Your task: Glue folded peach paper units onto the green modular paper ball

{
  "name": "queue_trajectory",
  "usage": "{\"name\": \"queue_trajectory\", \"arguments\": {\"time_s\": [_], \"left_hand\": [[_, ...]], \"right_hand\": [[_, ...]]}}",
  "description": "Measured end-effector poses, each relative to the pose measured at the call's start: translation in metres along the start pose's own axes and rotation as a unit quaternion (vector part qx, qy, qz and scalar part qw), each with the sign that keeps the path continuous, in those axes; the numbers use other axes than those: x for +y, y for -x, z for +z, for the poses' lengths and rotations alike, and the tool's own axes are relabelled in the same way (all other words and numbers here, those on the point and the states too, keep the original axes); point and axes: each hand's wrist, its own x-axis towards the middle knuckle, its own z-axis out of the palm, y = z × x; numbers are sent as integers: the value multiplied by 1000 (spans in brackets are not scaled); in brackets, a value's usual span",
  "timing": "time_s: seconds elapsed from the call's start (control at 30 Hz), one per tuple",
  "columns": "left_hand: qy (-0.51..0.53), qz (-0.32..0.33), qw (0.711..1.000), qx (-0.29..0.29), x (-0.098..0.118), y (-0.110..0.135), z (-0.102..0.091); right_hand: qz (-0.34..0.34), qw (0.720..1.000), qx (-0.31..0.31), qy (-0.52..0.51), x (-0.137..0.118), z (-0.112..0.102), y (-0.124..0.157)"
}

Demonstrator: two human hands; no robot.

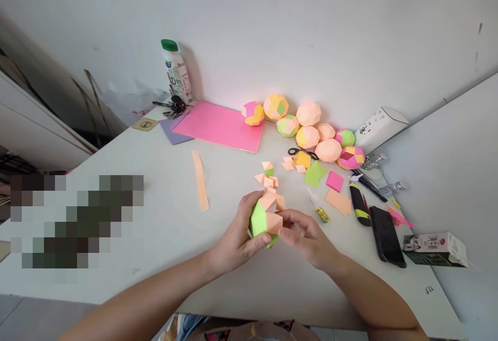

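Note:
A partly open paper ball (258, 219) with green and peach faces rests in my left hand (237, 232), whose fingers and thumb wrap round its left side. On its right edge, the thumb and fingers of my right hand (307, 237) close on a peach face; the fingertips are partly hidden behind it. Just beyond the ball, several small folded peach paper pieces (268, 180) lie on the table, with a bit of green among them. More peach pieces (288, 164) sit slightly farther right, beside an orange paper square (302, 159).
Finished paper balls (329, 150) line the wall. Pink card (225, 126) and a peach strip (200, 180) lie left. Scissors (298, 152), green paper (314, 174), a glue tube (322, 213), a cutter (360, 204), a phone (387, 237) and a carton (434, 249) are right; a bottle (179, 74) stands back left.

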Motion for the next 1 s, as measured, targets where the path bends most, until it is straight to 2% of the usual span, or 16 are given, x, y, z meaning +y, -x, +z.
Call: {"name": "queue_trajectory", "arguments": {"time_s": [0.17, 0.3, 0.47, 0.6, 0.8, 0.93, 1.0], "left_hand": [[-111, 65, 991, 34, 0, -1, 0], [-115, 67, 991, 32, 1, -1, 1], [-38, 17, 999, 19, 1, 0, 2], [15, -19, 1000, -6, -1, 2, 2], [163, -121, 978, -52, -1, 5, 0], [217, -146, 964, -48, 0, 1, -3], [238, -137, 960, -51, 0, -1, -5]], "right_hand": [[18, 1000, 7, 1, 3, -7, 0], [15, 1000, 23, 14, 3, -9, 1], [-7, 999, 12, 51, -7, -7, 2], [14, 998, 1, 68, -11, -7, 2], [22, 994, -1, 107, -20, -15, 5], [2, 983, 37, 179, -36, -30, 11], [-25, 955, 87, 283, -40, -42, 12]]}}
